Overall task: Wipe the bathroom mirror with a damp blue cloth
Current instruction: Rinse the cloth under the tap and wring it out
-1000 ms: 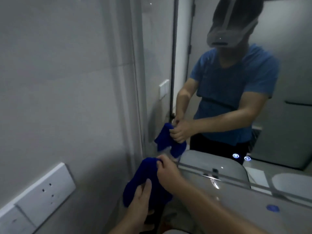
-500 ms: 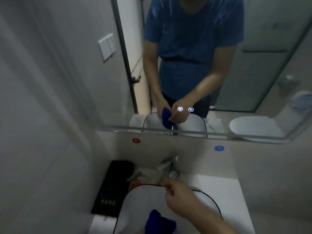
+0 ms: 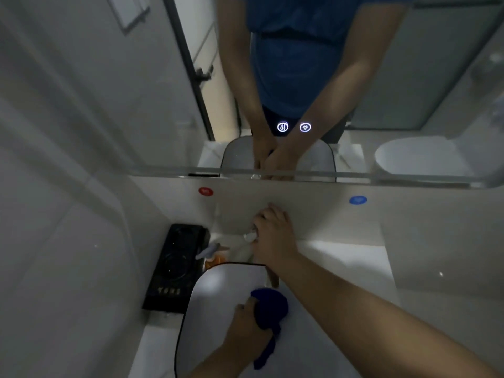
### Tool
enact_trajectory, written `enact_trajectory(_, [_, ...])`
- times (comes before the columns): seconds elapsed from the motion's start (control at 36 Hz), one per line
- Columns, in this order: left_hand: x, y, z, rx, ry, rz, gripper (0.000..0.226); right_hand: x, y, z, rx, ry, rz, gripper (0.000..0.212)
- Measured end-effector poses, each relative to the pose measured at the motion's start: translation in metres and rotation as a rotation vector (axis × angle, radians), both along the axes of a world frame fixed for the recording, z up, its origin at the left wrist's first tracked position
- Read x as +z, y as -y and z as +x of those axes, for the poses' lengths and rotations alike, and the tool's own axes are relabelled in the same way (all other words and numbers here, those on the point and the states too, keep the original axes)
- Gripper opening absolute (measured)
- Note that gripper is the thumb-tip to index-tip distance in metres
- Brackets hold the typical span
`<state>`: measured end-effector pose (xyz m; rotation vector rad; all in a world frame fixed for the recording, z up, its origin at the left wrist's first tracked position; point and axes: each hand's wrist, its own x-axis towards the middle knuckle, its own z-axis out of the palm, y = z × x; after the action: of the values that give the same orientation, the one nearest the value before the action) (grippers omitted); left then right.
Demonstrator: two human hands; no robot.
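A black flat device (image 3: pixel 177 268) lies on the tabletop (image 3: pixel 349 263) just left of the basin (image 3: pixel 212 309), with small orange and grey items (image 3: pixel 215 257) between it and the basin's back rim. On the wall behind the basin sit a red dot (image 3: pixel 206 191) to the left and a blue dot (image 3: pixel 357 200) to the right. The mirror (image 3: pixel 409 91) hangs above them, with two lit icons (image 3: pixel 282 127) on its glass. The right forearm crosses over the basin's right side. At the back of the basin the right hand (image 3: pixel 272 236) covers the tap (image 3: pixel 250 236), its grip curled over it. Over the basin, the left hand (image 3: pixel 245 326) has its grip closed round the bunched cloth (image 3: pixel 270 309), one end hanging down.
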<state>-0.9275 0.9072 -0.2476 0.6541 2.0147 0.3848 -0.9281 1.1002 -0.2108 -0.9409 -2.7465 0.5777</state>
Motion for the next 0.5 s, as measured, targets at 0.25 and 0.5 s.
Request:
enact_trajectory(0.25, [-0.030,-0.026,-0.018,0.091,0.118,0.192,0.009,-0.003,-0.010,0.014,-0.022,-0.183,-0.280,0.067])
enact_trajectory(0.5, [-0.047,-0.039,-0.031,0.169,0.242,0.186,0.018,-0.027,0.047,0.083,-0.514,-0.607,-0.412,0.030])
